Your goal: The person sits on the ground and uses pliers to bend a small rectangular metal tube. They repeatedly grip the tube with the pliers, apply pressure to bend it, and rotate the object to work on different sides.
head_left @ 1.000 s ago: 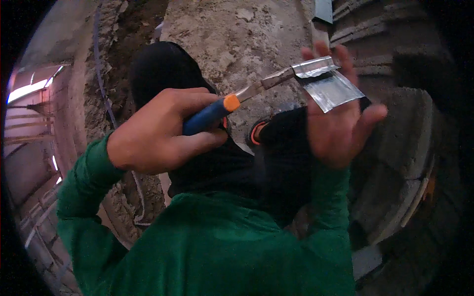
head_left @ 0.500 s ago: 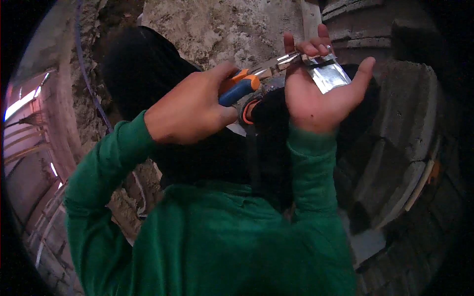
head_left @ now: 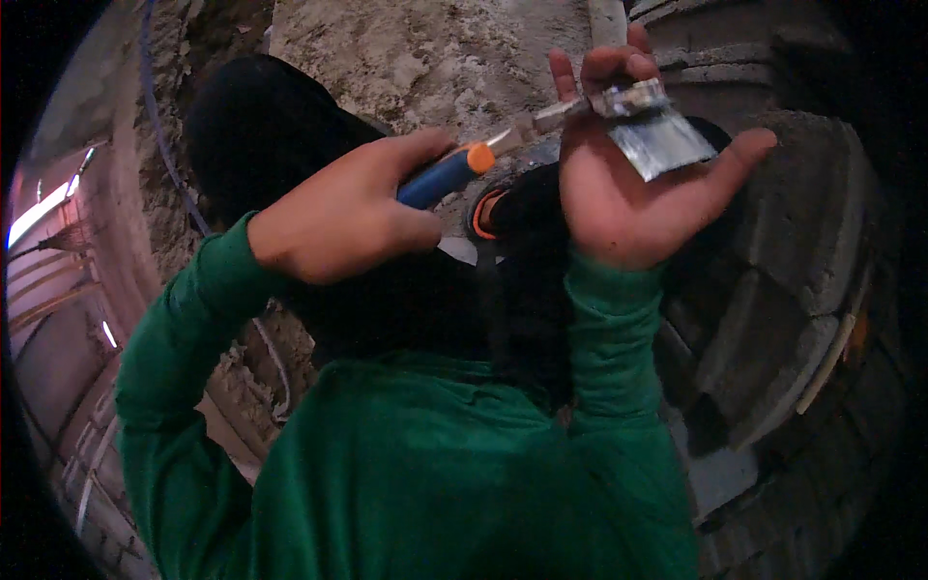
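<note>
My left hand (head_left: 338, 213) is closed around the blue and orange handles of a pair of pliers (head_left: 437, 184). Their metal jaws point right and upward, reaching the fingers of my right hand (head_left: 619, 208). That hand is palm up, with its thumb stretched out to the right. Its curled fingers hold a bent piece of shiny silver sheet metal (head_left: 667, 145), whose flat part sticks out over the palm. The jaw tips lie close to the folded end of the metal; whether they grip it, I cannot tell.
Beneath my hands are my dark-clothed legs (head_left: 261, 145) and a foot in an orange-edged sandal (head_left: 486, 213). Rough concrete (head_left: 416, 58) lies ahead. Grey concrete blocks (head_left: 802, 213) are on the right. A bluish cable (head_left: 164, 126) runs down the left side.
My left hand has shifted a little to the left with the pliers. The sheet metal has tilted and moved slightly right, and my right thumb has swung farther out.
</note>
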`<state>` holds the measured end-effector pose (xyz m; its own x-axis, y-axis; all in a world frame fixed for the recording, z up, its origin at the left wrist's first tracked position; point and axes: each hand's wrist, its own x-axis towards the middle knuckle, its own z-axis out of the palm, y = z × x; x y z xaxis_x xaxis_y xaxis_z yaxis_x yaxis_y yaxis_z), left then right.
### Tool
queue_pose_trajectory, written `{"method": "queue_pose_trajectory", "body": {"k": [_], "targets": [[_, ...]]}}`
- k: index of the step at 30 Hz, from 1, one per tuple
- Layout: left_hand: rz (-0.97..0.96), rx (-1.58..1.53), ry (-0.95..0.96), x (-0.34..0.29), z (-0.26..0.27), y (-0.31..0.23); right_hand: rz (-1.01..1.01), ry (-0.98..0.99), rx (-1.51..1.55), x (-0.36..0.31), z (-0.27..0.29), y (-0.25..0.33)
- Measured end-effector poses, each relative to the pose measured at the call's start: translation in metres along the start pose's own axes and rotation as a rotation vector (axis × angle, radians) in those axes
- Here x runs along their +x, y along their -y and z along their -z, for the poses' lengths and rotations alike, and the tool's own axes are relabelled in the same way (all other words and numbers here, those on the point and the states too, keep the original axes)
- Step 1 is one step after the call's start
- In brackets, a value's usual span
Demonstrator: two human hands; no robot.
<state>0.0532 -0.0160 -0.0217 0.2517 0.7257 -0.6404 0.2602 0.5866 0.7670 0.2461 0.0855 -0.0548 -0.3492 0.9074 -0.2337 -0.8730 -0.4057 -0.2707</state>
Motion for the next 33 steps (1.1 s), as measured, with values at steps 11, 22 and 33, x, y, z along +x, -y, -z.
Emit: {"method": "queue_pose_trajectory", "body": {"k": [11, 22, 33], "targets": [[-0.106, 0.274, -0.102, 0.013, -0.015, 0.019, -0.053, -0.024, 0.110, 0.002, 0.038, 0.007], [-0.194, 0.457, -0.172, 0.022, -0.018, 0.030, 0.107, -0.235, -0.026, -0.001, 0.021, -0.002], [-0.232, 0.621, -0.249, 0.029, -0.022, 0.026, 0.162, -0.251, -0.067, -0.002, 0.027, 0.001]]}}
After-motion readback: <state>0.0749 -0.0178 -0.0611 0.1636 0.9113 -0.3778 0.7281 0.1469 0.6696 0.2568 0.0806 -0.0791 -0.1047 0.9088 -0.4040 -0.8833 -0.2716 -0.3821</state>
